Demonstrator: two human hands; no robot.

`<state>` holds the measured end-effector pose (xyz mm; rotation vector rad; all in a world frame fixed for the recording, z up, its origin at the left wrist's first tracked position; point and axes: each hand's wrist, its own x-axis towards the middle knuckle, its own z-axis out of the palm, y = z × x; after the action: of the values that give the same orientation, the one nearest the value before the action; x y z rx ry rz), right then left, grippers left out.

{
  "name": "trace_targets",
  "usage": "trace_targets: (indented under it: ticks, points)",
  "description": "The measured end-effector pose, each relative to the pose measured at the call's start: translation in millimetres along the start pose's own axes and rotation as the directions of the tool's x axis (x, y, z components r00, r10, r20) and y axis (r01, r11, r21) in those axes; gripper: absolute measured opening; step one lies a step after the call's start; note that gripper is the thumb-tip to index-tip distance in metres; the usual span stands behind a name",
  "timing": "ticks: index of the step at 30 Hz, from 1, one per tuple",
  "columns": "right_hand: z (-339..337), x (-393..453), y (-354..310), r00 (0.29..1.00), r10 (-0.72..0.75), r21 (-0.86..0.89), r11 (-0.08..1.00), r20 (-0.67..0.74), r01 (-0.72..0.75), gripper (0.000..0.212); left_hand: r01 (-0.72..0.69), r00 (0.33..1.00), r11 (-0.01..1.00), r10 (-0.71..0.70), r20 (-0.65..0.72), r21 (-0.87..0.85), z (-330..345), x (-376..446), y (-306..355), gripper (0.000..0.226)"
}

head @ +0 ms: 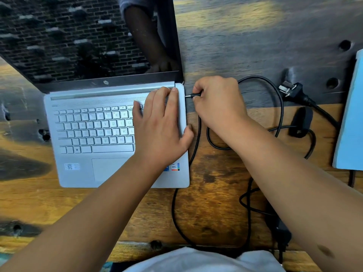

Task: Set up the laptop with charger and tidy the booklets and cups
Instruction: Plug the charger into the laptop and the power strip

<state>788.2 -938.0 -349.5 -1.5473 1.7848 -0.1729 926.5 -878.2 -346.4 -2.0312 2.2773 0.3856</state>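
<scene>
A silver laptop (94,134) stands open on the wooden table (206,213), its dark screen unlit. My left hand (161,124) lies flat on the right part of the keyboard, fingers straight, thumb over the laptop's right edge. My right hand (218,103) pinches the charger's barrel plug (191,95), whose metal tip sits right at the laptop's right side near the hinge. The black charger cable (196,138) loops over the table to the right. Its wall plug (292,90) lies loose at the far right. The power brick (280,230) is partly hidden under my right forearm.
A light blue booklet (351,122) lies at the right edge of the table. A black strap loop (300,122) sits on the cable beside it. The tabletop has several knot holes. The table's front edge runs just above my white shirt.
</scene>
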Motion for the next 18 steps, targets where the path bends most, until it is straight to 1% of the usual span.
trace_targets:
  ticks: [5, 8, 13, 18]
  points:
    - [1.9, -2.3, 0.8, 0.998, -0.05, 0.035, 0.998, -0.026, 0.051, 0.015, 0.003, 1.0, 1.0, -0.003, -0.021, -0.006, 2.2, 0.6, -1.1, 0.076]
    - [2.3, -2.8, 3.1, 0.998, -0.051, 0.08, 0.995, -0.047, 0.055, 0.014, 0.001, 0.999, 1.0, -0.001, -0.041, -0.008, 4.9, 1.1, -2.5, 0.075]
    - [1.2, -3.8, 3.0, 0.999, -0.034, 0.098, 0.995, -0.034, 0.037, 0.019, 0.021, 0.998, 0.999, -0.023, -0.05, -0.037, 5.8, 1.3, -0.7, 0.073]
    - [2.9, -4.0, 7.8, 0.998, -0.026, 0.121, 0.992, -0.055, 0.033, 0.015, 0.03, 0.998, 0.998, -0.033, -0.062, -0.053, 9.4, 1.3, -1.7, 0.073]
